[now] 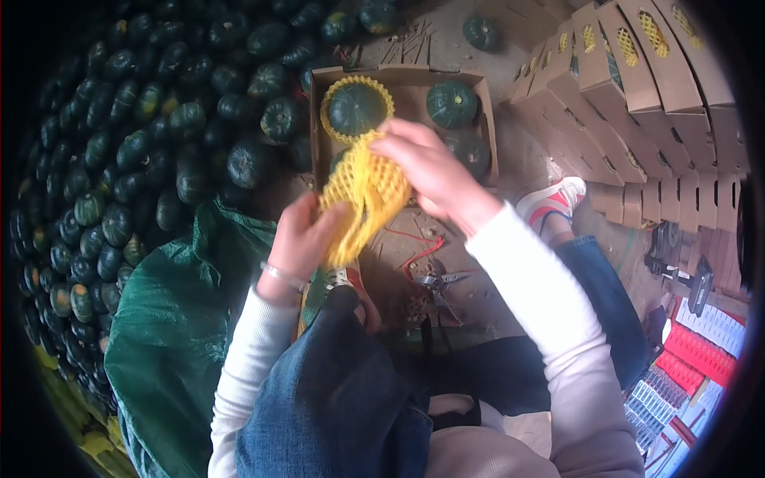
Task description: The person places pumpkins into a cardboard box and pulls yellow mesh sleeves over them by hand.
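Between both hands is a yellow foam net sleeve (364, 197), bunched and stretched above the near side of an open cardboard box (412, 76). My left hand (302, 239) grips its lower left side. The fingers of my right hand (427, 164) pinch its upper edge. Inside the box, a dark green squash (357, 109) at the back left sits in another yellow net with its rim around it. A bare squash (452, 104) is at the back right, and another squash (469, 154) lies in front of it. Part of one more squash shows behind the sleeve; my hands and the sleeve hide the rest.
A large heap of green squash (131, 149) fills the left. Stacked cardboard boxes (627, 113) with yellow netting in their openings stand at right. A green sack (173, 340) lies by my left arm. Pruning shears (439, 279) and red string (418, 257) lie on the floor. One loose squash (480, 33) is behind the box.
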A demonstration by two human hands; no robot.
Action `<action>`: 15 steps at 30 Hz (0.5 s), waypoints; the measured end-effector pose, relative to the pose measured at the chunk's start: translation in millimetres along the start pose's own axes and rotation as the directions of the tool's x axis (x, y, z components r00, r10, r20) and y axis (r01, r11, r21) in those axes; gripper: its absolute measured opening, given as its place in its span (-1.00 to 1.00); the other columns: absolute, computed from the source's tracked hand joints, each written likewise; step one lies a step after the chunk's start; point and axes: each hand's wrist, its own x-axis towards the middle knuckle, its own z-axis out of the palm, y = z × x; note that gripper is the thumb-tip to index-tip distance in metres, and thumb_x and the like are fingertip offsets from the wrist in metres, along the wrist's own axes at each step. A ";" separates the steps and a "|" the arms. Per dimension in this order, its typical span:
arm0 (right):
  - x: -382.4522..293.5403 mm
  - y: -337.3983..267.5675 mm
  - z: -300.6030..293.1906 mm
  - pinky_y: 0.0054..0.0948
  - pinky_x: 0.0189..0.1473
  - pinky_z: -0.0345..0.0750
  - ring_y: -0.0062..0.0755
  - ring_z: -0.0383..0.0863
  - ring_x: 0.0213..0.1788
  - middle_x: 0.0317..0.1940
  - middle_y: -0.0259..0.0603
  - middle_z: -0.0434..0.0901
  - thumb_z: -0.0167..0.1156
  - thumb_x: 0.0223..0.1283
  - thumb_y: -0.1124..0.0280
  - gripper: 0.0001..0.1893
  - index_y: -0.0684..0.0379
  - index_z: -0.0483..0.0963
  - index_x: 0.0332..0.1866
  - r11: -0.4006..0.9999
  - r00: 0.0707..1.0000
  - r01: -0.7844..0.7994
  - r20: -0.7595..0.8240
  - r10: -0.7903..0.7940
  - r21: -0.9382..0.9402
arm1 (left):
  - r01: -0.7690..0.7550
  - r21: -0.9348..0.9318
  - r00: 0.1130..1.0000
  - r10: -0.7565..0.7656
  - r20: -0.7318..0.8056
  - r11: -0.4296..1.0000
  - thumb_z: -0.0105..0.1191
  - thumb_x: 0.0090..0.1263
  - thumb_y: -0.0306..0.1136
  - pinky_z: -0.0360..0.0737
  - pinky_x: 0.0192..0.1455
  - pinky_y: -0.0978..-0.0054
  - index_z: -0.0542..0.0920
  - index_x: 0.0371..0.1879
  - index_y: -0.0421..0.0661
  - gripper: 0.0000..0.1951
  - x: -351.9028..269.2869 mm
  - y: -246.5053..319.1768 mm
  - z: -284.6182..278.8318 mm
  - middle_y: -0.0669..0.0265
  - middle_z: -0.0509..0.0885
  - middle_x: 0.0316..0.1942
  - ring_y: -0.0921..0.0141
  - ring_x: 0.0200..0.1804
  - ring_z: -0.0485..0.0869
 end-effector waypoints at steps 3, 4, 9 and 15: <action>61.5 23.0 -29.5 -0.18 0.19 0.46 0.14 0.54 0.18 0.08 0.32 0.53 0.04 0.33 0.22 -0.51 0.51 0.39 0.11 0.502 0.982 -0.186 -0.169 0.080 -0.845 | 0.075 -0.040 0.997 -0.076 -0.019 0.996 0.11 0.46 -0.26 0.53 -0.22 0.56 0.50 -0.13 -0.32 -0.70 62.4 -22.8 29.5 0.32 0.61 -0.34 0.51 -0.28 0.55; 73.2 30.6 -30.8 -0.28 -0.24 0.57 -0.14 0.69 -0.18 -0.15 0.11 0.62 0.01 0.37 0.31 -0.66 0.44 0.38 0.00 0.582 0.972 -0.165 -0.032 0.232 -0.796 | 0.103 -0.086 0.991 -0.110 -0.081 0.991 0.10 0.46 -0.28 0.54 -0.19 0.55 0.49 -0.13 -0.32 -0.71 66.3 -25.1 33.7 0.30 0.61 -0.31 0.49 -0.26 0.56; 10.3 -1.3 5.1 -0.10 -0.39 0.51 0.10 0.66 -0.39 -0.50 0.14 0.58 -0.02 0.42 0.31 -0.75 0.33 0.28 -0.13 0.548 0.992 0.063 -0.007 -0.124 -0.834 | 0.010 -0.721 0.974 -0.170 -0.150 0.693 -0.09 0.53 -0.37 0.55 0.13 0.39 0.47 -0.06 -0.17 -0.84 9.4 2.1 9.4 0.22 0.62 -0.08 0.35 0.01 0.62; -36.0 24.2 27.5 -0.37 -0.60 0.36 -0.38 0.42 -0.68 -0.69 -0.19 0.39 -0.10 0.52 0.28 -0.74 0.25 0.22 -0.26 0.756 0.931 0.279 -0.026 -0.364 -0.592 | 0.092 -0.876 0.994 -0.093 0.054 0.474 -0.20 0.54 -0.23 0.55 0.19 0.33 0.51 0.00 -0.20 -0.69 -1.0 0.4 0.3 0.17 0.65 0.00 0.26 0.05 0.64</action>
